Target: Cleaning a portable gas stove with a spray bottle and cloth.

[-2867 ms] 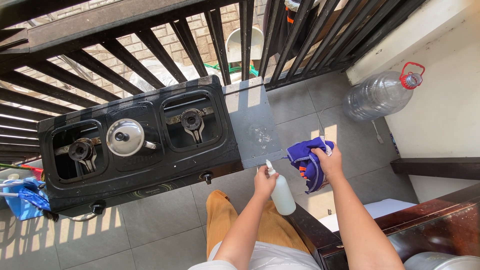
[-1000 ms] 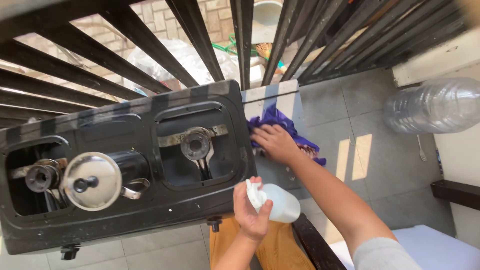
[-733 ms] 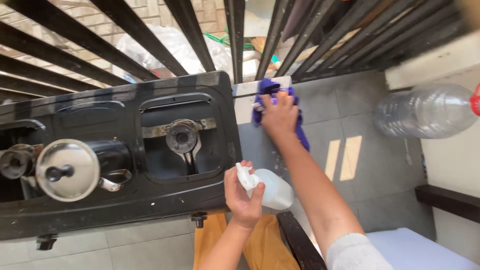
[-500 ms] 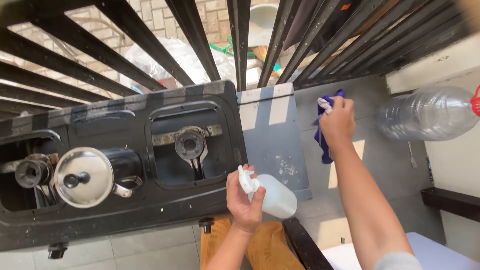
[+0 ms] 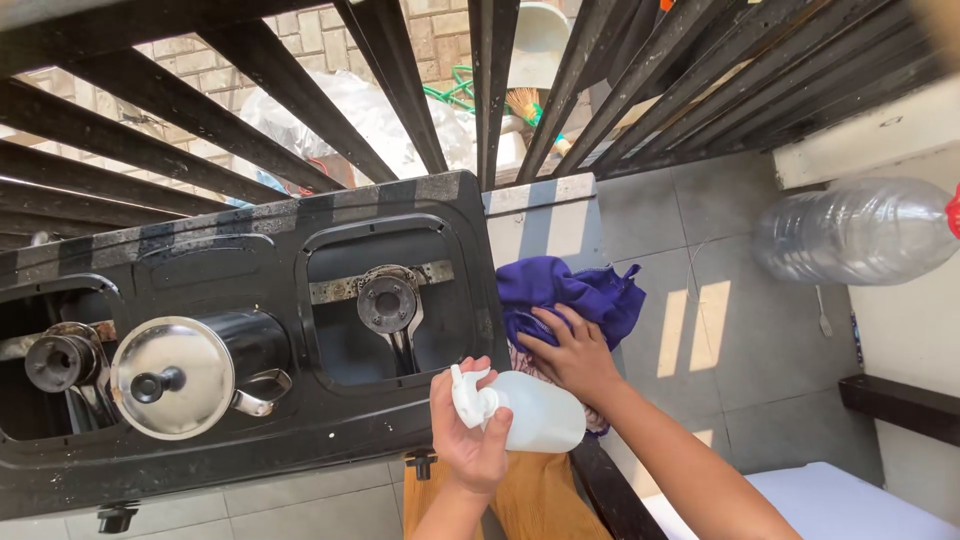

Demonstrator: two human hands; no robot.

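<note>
Head view shows one black stove with two burners, left and right, and one steel lidded pot between them. One white spray bottle sits in the left hand, grip closed around its neck, near the stove's front edge. The right hand presses one purple cloth flat onto the grey worktop just right of the stove. One clear water jug lies far right on the floor; black railing bars cross the far side.
</note>
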